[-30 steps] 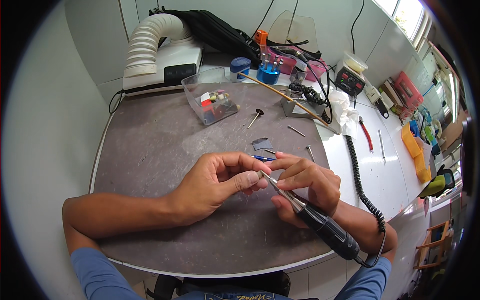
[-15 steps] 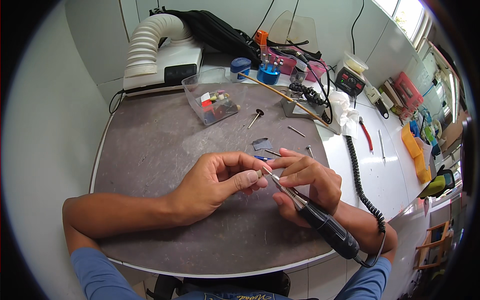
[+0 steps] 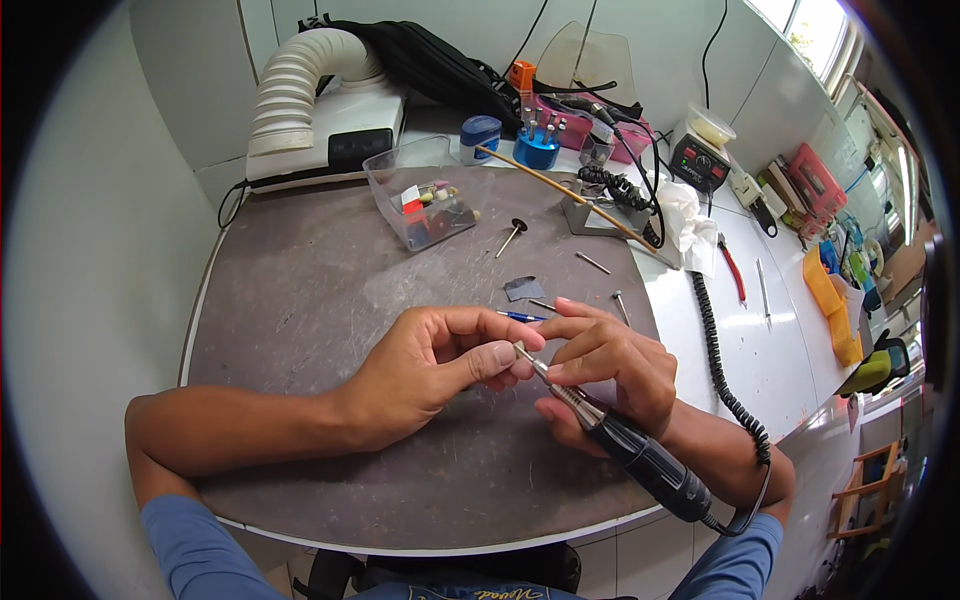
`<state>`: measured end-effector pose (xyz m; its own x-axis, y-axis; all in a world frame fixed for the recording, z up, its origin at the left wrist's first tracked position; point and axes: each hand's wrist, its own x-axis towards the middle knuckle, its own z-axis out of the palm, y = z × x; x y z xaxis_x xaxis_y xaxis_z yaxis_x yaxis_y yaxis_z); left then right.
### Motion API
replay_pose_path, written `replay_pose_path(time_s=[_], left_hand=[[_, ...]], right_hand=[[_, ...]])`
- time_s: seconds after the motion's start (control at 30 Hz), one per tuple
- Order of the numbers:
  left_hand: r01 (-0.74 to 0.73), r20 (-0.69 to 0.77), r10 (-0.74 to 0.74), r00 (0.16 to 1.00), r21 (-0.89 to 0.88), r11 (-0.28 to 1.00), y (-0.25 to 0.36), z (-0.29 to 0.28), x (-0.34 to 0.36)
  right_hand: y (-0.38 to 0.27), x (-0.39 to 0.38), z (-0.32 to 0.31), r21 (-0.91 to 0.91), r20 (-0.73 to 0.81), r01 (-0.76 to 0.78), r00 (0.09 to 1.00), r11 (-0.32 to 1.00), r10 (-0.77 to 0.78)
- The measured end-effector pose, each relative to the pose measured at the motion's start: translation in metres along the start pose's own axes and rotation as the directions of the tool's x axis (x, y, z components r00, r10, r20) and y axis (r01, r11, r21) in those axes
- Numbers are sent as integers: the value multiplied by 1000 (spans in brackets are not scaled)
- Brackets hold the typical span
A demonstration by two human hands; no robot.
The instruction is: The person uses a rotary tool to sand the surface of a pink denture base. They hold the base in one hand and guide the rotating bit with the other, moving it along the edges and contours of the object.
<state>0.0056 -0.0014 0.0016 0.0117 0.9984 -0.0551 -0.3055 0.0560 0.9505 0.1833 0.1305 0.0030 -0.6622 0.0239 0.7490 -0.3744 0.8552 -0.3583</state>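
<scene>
My right hand [image 3: 608, 368] grips the black and silver rotary handpiece [image 3: 620, 445] over the near middle of the worn grey table mat [image 3: 300, 300], its tip pointing left. My left hand [image 3: 430, 368] pinches that tip between thumb and fingers. Just beyond my fingers lies a thin blue-shafted metal bit [image 3: 520, 316]; farther off stands a clear plastic box [image 3: 425, 195] of small parts.

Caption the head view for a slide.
Both hands work at the tip of a corded rotary tool over a grey mat.
</scene>
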Motion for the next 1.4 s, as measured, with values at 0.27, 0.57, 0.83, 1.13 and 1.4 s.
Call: replay_pose_path(time_s=[0.27, 0.57, 0.83, 1.13, 1.4], left_hand=[[2, -19, -2, 1000, 10, 1000, -2, 0, 0], [-1, -77, 5, 997, 48, 999, -2, 1, 2], [-15, -36, 15, 999, -2, 1000, -1, 1, 1], [5, -41, -5, 999, 8, 1000, 0, 2, 1], [7, -40, -7, 999, -2, 1000, -1, 1, 2]], right_hand=[[0, 0, 1, -3, -19, -9, 1000, 1000, 9], [0, 1, 0, -29, -45, 11, 999, 1000, -12], [0, 0, 0, -25, -50, 6, 999, 1000, -8], [0, 1, 1, -18, -21, 13, 1000, 1000, -14], [2, 0, 4, 0, -20, 4, 1000, 1000, -4]])
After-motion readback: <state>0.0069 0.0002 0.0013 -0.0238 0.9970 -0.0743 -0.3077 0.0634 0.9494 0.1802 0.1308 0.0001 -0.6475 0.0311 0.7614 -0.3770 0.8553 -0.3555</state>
